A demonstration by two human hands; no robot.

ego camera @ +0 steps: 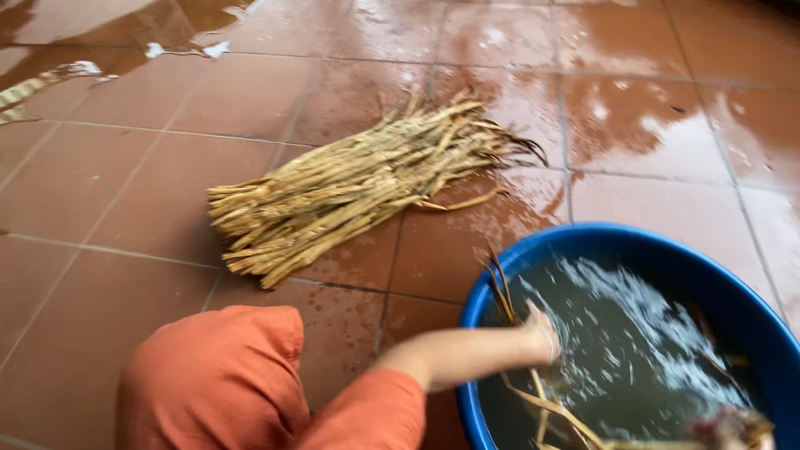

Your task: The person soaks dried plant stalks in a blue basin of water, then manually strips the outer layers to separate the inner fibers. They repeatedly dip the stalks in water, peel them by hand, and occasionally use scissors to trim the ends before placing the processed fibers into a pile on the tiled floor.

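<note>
1. Wet red tiled floor (125, 192): wide open room at left and beyond.
2. Blue basin (667, 246) of murky water, cut off by the lower right edge.
3. Bundle of pale stalks (350, 187) lies near the basin's rim, apart from it.
4. Left hand (543, 333) dips inside the basin among loose stalks (550, 408); grip cannot be told.
5. Right hand (733, 429), blurred, closed around wet stalks.

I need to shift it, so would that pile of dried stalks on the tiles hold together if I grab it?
Probably not: the bundle of stalks lies loose, with no tie visible, so pieces may slide out. The stalks look stiff and dry, likely light. The wet tile floor might make them slippery underneath.
</note>
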